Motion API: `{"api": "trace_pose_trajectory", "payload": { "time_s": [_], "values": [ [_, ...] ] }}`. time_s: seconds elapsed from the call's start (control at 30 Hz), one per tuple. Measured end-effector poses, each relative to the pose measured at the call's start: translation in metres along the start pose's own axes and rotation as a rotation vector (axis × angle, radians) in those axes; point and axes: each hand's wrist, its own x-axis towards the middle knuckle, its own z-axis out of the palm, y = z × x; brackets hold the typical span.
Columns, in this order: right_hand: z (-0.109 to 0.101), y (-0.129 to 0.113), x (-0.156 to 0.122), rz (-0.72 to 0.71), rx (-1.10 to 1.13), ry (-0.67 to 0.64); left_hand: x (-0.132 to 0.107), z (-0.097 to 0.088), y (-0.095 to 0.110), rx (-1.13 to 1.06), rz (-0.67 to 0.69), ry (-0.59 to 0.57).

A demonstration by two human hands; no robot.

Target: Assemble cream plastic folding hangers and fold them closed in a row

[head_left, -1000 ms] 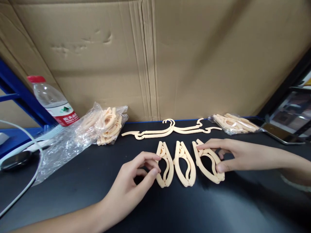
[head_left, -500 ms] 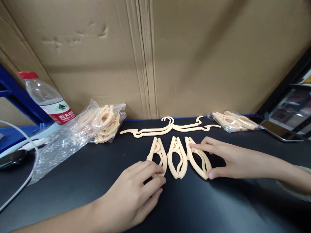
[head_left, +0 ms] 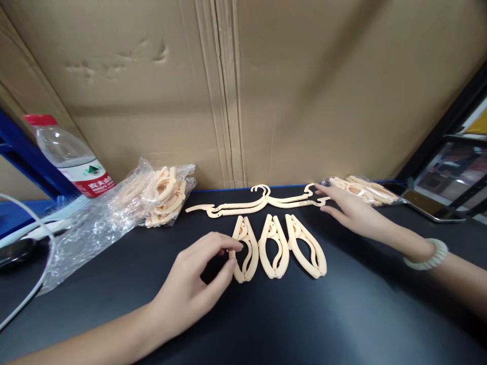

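Three folded cream plastic hangers lie side by side on the black tabletop: a left one point(head_left: 254, 258), a middle one point(head_left: 264, 251) and a right one point(head_left: 321, 261). My left hand point(head_left: 194, 279) is at the left one, its thumb and index finger apart and the fingertips over that hanger's left edge. Behind the row, unfolded hangers point(head_left: 243, 207) lie stretched out, with their hooks pointing to the cardboard. My right hand point(head_left: 357, 213) reaches over their right end, thumb and fingers apart. Whether its fingertips touch the hangers I cannot tell.
On the left lies a clear plastic bag point(head_left: 91, 243) of folded hangers, with a red-capped bottle point(head_left: 72, 152) behind it and a white cable point(head_left: 49, 253) nearby. At the right, a bagged bundle point(head_left: 375, 190) lies beside a phone point(head_left: 433, 205). A cardboard wall point(head_left: 304, 91) stands behind.
My right hand has left the right folded hanger and moved back to the right end of the unfolded hangers. My left hand has drawn slightly left, its fingers opening.
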Motion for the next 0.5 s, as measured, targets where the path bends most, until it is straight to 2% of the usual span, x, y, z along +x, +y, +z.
{"api": "trace_pose_trajectory", "payload": {
  "time_s": [0.07, 0.17, 0.37, 0.5],
  "values": [
    [0.013, 0.014, 0.000, -0.045, -0.071, -0.010, 0.003, 0.000, -0.005, -0.029, -0.122, 0.037],
    [0.025, 0.020, -0.001, -0.066, -0.075, -0.042, 0.004, 0.001, -0.008, -0.126, -0.231, 0.046],
    [0.023, 0.011, 0.001, -0.079, -0.032, -0.050, 0.003, 0.005, -0.011, -0.429, -0.431, 0.098],
    [0.020, 0.006, 0.001, -0.037, 0.028, -0.036, 0.003, 0.006, -0.016, -0.545, -0.509, 0.161]
  ]
}}
